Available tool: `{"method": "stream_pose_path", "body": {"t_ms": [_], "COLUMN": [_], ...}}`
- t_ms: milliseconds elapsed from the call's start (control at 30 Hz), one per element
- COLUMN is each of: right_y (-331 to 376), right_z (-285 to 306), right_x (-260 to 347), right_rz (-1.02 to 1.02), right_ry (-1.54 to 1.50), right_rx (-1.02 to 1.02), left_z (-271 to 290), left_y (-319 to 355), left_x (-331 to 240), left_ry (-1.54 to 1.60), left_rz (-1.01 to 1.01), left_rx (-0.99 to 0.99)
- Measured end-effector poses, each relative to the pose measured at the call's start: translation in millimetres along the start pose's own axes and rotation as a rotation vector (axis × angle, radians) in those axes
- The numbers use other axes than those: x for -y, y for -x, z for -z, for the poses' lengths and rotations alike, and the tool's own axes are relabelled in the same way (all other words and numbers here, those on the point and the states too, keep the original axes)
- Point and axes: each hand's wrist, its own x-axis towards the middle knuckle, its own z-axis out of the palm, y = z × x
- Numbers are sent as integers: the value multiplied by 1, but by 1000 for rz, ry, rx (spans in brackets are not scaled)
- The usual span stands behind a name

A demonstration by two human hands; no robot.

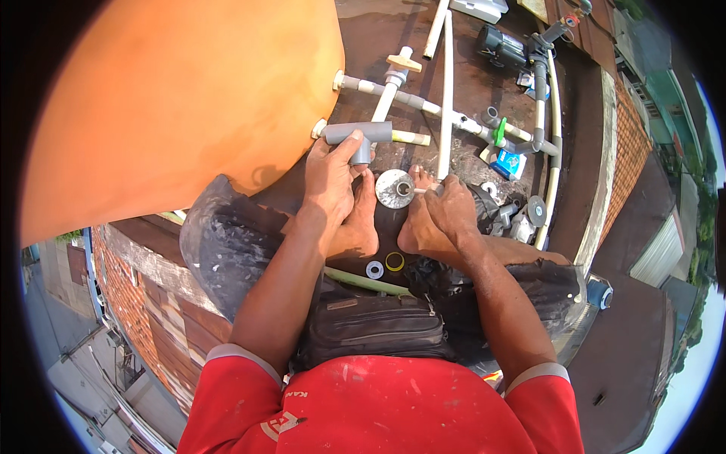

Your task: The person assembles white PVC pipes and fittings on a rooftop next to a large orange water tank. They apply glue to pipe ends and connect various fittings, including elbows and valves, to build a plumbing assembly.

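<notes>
My left hand (pixel 330 175) is closed around a grey pipe tee (pixel 355 134), thumb on its front and the branch pointing down. The tee's left end lies close to a pale outlet (pixel 318 129) on the orange tank; whether they touch I cannot tell. A short pale pipe with a yellowish end (pixel 412 138) shows at the tee's right. My right hand (pixel 451 206) grips a thin pale stick (pixel 420 191) whose tip is at the dark mouth of a round, smeared can (pixel 392 189). The can is between my bare feet, and the tip is hidden inside its mouth.
The big orange tank (pixel 189 91) fills the left. Ahead are joined pipes with a tan-handled valve (pixel 404 60), a green-handled valve (pixel 500 132) and a pump (pixel 502 47). A blue box (pixel 507 164), loose fittings and two tape rolls (pixel 394 262) lie around. A black bag (pixel 378 325) is at my waist.
</notes>
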Motion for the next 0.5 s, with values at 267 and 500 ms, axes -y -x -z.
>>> {"method": "stream_pose_path", "body": {"t_ms": [267,500], "right_y": [3,-13], "right_z": [54,92], "right_x": [7,-12], "right_rz": [-80,-325], "right_ry": [-14,-300], "right_rx": [-59,-91], "left_z": [-3,-62], "left_y": [15,-61], "left_x": [21,69], "left_ry": [-25,-109], "left_rz": [80,224], "left_rx": [-4,237]}}
